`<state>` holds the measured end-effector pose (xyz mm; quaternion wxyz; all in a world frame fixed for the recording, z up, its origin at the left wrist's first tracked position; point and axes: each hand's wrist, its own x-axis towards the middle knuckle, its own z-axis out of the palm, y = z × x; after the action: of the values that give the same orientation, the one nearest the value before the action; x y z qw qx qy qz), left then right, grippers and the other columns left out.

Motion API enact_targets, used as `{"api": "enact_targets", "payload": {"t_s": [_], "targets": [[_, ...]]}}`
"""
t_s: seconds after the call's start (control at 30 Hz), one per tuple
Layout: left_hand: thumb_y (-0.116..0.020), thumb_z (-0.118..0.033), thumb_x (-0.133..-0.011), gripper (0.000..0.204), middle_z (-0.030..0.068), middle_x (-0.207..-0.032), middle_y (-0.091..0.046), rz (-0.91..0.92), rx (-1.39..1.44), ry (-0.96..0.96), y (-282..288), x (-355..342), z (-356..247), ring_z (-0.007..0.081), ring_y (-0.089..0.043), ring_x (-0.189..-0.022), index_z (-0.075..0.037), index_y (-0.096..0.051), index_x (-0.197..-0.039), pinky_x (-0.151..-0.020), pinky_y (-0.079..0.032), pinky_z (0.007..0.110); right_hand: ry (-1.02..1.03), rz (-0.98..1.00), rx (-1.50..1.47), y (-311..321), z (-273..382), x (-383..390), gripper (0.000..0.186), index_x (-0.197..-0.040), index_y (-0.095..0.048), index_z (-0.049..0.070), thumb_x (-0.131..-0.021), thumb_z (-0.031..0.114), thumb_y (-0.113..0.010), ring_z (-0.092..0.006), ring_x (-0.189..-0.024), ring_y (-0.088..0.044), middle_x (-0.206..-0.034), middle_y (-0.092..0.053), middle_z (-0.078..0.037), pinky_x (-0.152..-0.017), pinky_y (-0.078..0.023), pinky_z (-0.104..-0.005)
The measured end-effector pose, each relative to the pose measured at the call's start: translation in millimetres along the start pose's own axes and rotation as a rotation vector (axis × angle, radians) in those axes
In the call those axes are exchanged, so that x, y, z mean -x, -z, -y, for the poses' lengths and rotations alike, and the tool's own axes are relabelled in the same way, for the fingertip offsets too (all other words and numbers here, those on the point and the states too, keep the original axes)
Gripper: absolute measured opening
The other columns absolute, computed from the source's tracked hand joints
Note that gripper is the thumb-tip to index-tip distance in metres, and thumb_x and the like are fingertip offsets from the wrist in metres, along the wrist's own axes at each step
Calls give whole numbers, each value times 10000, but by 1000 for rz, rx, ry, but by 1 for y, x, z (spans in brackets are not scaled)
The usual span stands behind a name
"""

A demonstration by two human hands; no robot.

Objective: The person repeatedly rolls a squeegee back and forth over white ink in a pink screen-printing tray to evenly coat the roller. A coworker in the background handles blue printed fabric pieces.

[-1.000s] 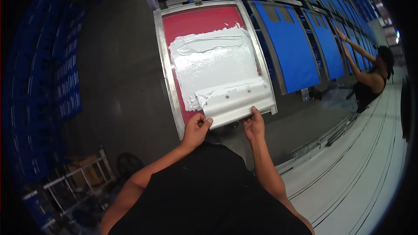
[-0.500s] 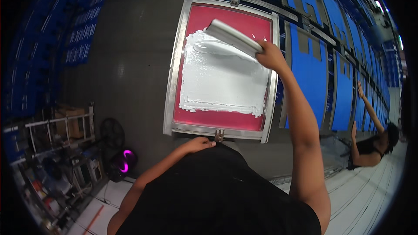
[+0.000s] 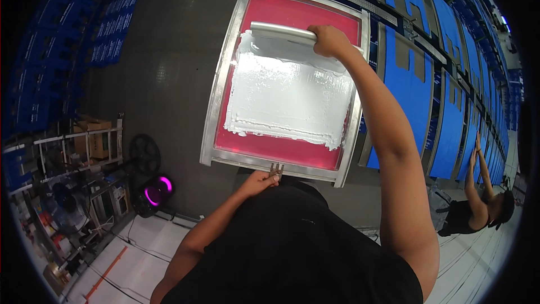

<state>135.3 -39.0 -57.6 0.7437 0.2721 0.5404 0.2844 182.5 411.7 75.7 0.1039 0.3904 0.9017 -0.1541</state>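
A screen-printing screen (image 3: pixel 211 114) with a silver metal frame and red mesh lies in front of me. White ink (image 3: pixel 287 98) covers much of the mesh in a rough rectangle. My right hand (image 3: pixel 332 42) is closed around a squeegee (image 3: pixel 278 30) with a silver handle, lying across the far part of the ink; the hand hides its right part. Close to my body, my left hand (image 3: pixel 260 182) has its fingers curled at a small forked metal bracket (image 3: pixel 275 170) on the frame's near edge, apparently gripping its base.
Blue printed pieces on boards (image 3: pixel 406 93) line a rail (image 3: pixel 388 19) at the right. Another person (image 3: pixel 478 208) reaches toward them farther along. More blue pieces (image 3: pixel 115 34) stand at the left. A speaker with a purple light (image 3: pixel 157 191) and a cluttered metal rack (image 3: pixel 79 135) sit lower left.
The squeegee has swung from a slant to nearly level, its right end moving away from me with my right hand. My left hand has moved up onto the bracket. The view has shifted slightly.
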Motion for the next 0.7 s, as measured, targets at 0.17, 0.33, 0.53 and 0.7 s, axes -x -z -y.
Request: {"api": "enact_targets", "payload": {"t_s": [0.17,0.33,0.53,0.7], "targets": [[-596,-366,-951,395,22,-765,-674,-24,117,-52,-5,-2,-2,71,-602,-719,3,-705,-862,-688,-489,225,-15,-14,-7,-26,13,37,480,-1135,-661,148,-668,56,-593,-311,-976,-650,-1006,-691,-127,-819,-525,-422],[-602,-335,-954,349,18,-820,-673,58,94,-40,3,-6,1,62,-598,-751,1,-693,-925,-688,-489,209,33,-48,-56,-81,78,156,384,-1049,-675,121,-691,4,-600,-296,-888,-622,-918,-663,-97,-788,-491,-438],[-601,-301,-957,293,-4,-770,-636,143,24,-138,9,-9,3,56,-562,-705,-24,-678,-897,-632,-456,220,47,-136,-131,-85,122,238,392,-1039,-616,90,-662,-16,-596,-275,-873,-589,-925,-656,-80,-764,-438,-417],[-602,-300,-951,311,-11,-696,-590,139,-82,-137,19,-16,10,63,-523,-652,-22,-655,-824,-599,-430,241,88,-415,-1,-53,78,164,230,-935,-611,89,-738,-6,-539,-282,-781,-594,-786,-634,-69,-720,-428,-430]]}}
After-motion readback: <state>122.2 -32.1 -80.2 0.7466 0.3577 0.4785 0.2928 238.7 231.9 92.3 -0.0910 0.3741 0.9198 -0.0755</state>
